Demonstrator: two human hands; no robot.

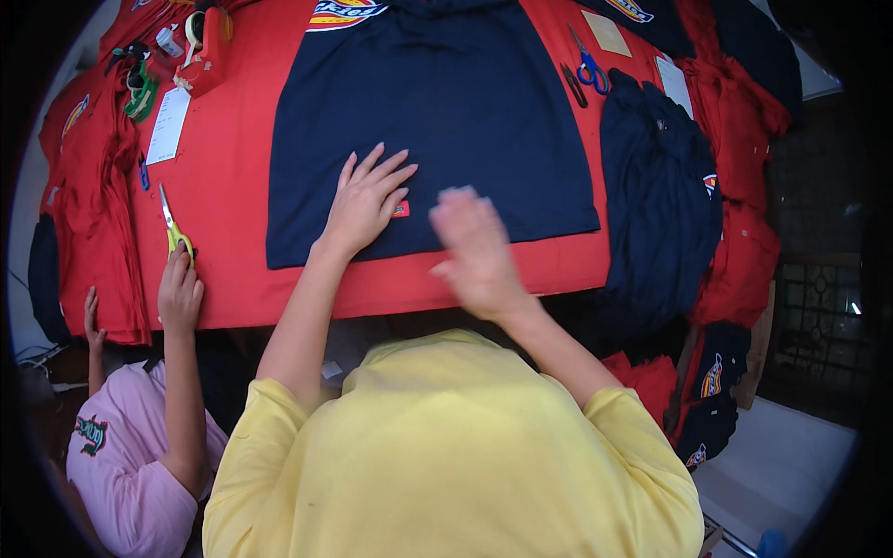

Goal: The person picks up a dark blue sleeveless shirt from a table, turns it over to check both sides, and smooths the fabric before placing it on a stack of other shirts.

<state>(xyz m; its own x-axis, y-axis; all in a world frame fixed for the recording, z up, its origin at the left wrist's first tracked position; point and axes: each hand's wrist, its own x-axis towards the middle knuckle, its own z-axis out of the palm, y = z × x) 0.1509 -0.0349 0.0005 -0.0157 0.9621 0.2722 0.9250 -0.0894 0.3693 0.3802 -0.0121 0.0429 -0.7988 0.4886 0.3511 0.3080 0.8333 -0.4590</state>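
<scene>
A navy garment (437, 112), probably a T-shirt, lies spread flat in front of me on a red-covered table (223, 214). Its printed logo shows at the far end, and a small red label (401, 209) sits near its near hem. My left hand (366, 200) rests on the cloth with fingers spread, right beside that label. Over the near edge of the garment is my right hand (474, 244), smeared by motion. Its fingers look stretched out and I see nothing in it; whether it touches the cloth I cannot tell.
At left, a person's hand (179, 284) touches yellow-handled scissors (179, 237). Beyond are a white paper (167, 126), a red tape dispenser (206, 51) and red shirts (98, 214). On the right are blue scissors (592, 73), dark snips (574, 86) and heaped navy garments (656, 186).
</scene>
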